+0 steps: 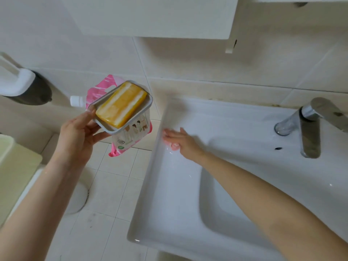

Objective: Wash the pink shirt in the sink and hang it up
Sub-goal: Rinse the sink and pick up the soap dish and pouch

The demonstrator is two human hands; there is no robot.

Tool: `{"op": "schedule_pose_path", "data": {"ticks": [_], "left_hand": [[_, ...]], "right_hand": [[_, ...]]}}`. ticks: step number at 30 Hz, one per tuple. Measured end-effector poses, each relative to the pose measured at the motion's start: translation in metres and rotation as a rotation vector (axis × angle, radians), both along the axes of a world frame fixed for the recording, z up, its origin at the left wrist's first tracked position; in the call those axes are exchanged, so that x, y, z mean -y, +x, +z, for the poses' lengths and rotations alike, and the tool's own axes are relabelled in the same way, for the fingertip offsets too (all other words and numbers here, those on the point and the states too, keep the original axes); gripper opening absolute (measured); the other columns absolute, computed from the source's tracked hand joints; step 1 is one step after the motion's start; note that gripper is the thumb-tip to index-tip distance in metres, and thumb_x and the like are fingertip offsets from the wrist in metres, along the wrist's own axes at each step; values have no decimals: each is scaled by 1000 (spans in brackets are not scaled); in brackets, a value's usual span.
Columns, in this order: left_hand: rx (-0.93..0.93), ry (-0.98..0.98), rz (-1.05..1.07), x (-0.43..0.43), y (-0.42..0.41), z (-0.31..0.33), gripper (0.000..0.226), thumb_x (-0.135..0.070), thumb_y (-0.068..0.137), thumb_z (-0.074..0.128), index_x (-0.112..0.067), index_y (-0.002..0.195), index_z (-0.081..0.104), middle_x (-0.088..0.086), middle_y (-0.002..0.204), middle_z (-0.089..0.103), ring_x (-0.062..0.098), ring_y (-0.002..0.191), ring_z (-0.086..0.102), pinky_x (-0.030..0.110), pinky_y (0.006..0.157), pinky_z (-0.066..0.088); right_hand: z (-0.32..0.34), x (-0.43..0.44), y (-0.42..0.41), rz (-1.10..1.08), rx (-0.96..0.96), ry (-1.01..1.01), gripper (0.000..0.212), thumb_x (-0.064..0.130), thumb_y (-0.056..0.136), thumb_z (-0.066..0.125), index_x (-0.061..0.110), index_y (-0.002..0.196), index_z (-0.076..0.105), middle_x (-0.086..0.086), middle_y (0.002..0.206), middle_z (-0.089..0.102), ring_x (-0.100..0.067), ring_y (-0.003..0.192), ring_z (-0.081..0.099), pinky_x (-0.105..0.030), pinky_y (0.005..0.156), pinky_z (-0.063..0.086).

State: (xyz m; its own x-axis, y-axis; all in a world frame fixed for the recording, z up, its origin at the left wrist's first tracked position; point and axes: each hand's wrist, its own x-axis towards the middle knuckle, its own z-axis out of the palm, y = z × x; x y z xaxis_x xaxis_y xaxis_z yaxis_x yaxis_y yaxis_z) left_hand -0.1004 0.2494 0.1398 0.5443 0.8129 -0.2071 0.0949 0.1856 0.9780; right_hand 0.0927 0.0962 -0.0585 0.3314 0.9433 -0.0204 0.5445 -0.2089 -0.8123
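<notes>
Over the floor tiles, just left of the sink (165, 200), the left hand (79, 132) holds up a grey soap dish (120, 131). The thumb is on the near edge of the dish and the fingers curl under it. A yellow bar of soap (121, 104) lies flat in the dish and fills most of it. Behind the dish is a pink and white pouch (131, 137) with little pictures on it. It hangs down below the dish, and its white cap (77, 101) sticks out to the left. How the pouch is held cannot be seen.

The right hand (178, 141) rests on the left rim of the white sink, near the back corner. Its fingers are out straight and lie flat on the rim, and it holds nothing. The arm reaches across the bowl of the sink. Small drops of water shine on the rim near the hand.

A shiny tap (308, 129) stands at the back edge of the sink, far to the right. A white cupboard (150, 16) hangs on the wall above.
</notes>
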Motion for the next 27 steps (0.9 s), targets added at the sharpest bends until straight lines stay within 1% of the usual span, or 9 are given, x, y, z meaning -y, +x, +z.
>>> {"op": "schedule_pose_path", "data": {"ticks": [3, 8, 12, 15, 17, 20, 23, 25, 27], "left_hand": [[-4, -10, -3, 8, -2, 2, 44, -17, 98, 43, -24, 73, 79, 0, 80, 74, 15, 81, 71, 27, 65, 58], [-19, -16, -2, 22, -1, 5, 43, -17, 98, 44, -24, 73, 79, 2, 80, 74, 17, 83, 71, 29, 67, 58], [-41, -32, 10, 37, 3, 8, 43, -17, 98, 43, -22, 73, 78, 0, 77, 74, 16, 82, 70, 28, 64, 58], [-57, -42, 11, 47, 6, 9, 28, -17, 98, 43, -16, 91, 69, -2, 73, 73, 13, 77, 70, 28, 64, 58], [-58, -50, 8, 54, 6, 11, 23, -18, 99, 42, -15, 95, 65, -2, 73, 73, 13, 76, 70, 28, 65, 58], [-64, -47, -1, 64, 6, 14, 22, -19, 98, 44, -14, 96, 66, 0, 75, 73, 15, 77, 70, 30, 65, 58], [-69, -49, 8, 75, 7, 16, 22, -20, 98, 45, -14, 95, 66, 1, 75, 73, 16, 78, 70, 30, 64, 57], [-65, -52, 17, 82, 6, 16, 22, -19, 98, 45, -13, 95, 66, 2, 74, 73, 16, 77, 70, 29, 63, 57], [-58, -57, 33, 89, 6, 17, 22, -19, 98, 45, -13, 94, 65, 1, 72, 73, 15, 75, 70, 28, 62, 57]], "right_hand": [[0, 26, -21, 97, -84, 25, 38, 0, 94, 44, 4, 130, 56, -3, 142, 49, 0, 128, 31, -7, 108, -1], [-14, 54, -58, 187, -179, 124, 25, -8, 80, 50, -3, 78, 75, -18, 97, 72, 19, 107, 51, -12, 113, 2], [-8, 89, -70, 225, -249, 71, 27, -10, 70, 49, -3, 75, 75, -15, 92, 73, 16, 100, 56, -16, 116, 7], [-7, 120, -70, 160, -307, 14, 23, -7, 72, 52, -5, 74, 74, -16, 86, 73, 12, 92, 60, -20, 117, 16], [-5, 146, -62, -32, -434, -5, 18, -6, 83, 59, -6, 71, 73, -13, 80, 73, 10, 83, 65, -20, 107, 33], [-6, 186, -38, -488, -615, -17, 32, -18, 78, 48, 0, 64, 71, 3, 72, 74, -7, 67, 68, -21, 65, 48], [-25, 222, -20, -698, -484, -108, 27, 8, 68, 52, 16, 79, 74, 7, 72, 73, -13, 68, 68, -23, 60, 50], [-53, 237, -14, -570, -187, -342, 22, 20, 75, 54, 29, 79, 74, -1, 87, 71, -29, 83, 65, -32, 73, 48], [-70, 246, -13, -374, 246, -511, 18, 30, 74, 55, 28, 81, 72, -2, 94, 66, -33, 91, 58, -38, 79, 43]]}}
